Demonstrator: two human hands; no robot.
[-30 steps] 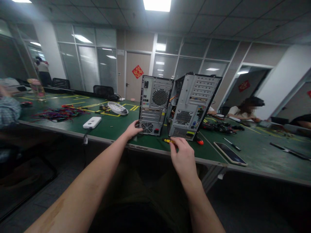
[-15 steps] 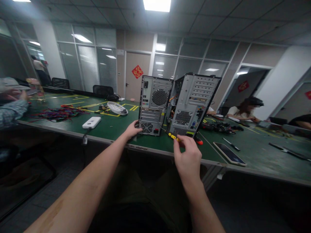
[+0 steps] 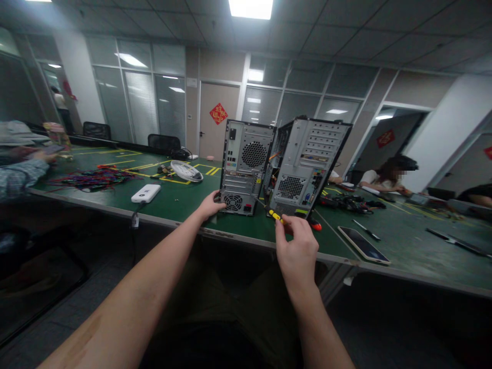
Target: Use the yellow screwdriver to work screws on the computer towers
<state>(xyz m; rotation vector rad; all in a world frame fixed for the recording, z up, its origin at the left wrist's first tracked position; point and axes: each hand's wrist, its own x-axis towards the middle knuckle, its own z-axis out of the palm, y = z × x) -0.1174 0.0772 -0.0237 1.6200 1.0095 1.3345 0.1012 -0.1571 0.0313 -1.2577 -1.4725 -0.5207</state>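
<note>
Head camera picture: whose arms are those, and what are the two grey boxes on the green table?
The camera sits on a person's head, so you see that person's two arms. The grey boxes are two computer cases, a left case and a right case, standing backs toward us on the green table. The left hand touches the left case's bottom corner. The right hand pinches a yellow screwdriver near the right case. A phone, a white box and coloured wires lie nearby.
</note>
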